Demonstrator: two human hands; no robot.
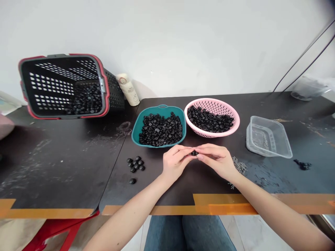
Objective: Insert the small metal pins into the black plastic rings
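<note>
Between the fingertips of my left hand (176, 160) and my right hand (217, 161) is a small round black plastic part (194, 153), pinched from both sides. The fingers cover much of it. Just behind my hands stand a teal basin (134, 134) full of black disc-shaped parts (159, 130) and a pink colander (237, 122) with black ring-like parts (209, 120). Left of my left hand lies a cluster of black round pieces (136, 164), with one separate piece (132, 181) nearer me. A pile of small metal pins (239, 166) is partly hidden by my right wrist.
A tipped grey-and-red basket (106, 89) holds more black parts at the back left, beside a white bottle (128, 90). On the right are a clear plastic tub (281, 139) and a small black heap (302, 164). Orange tape (178, 210) runs along the table's front edge.
</note>
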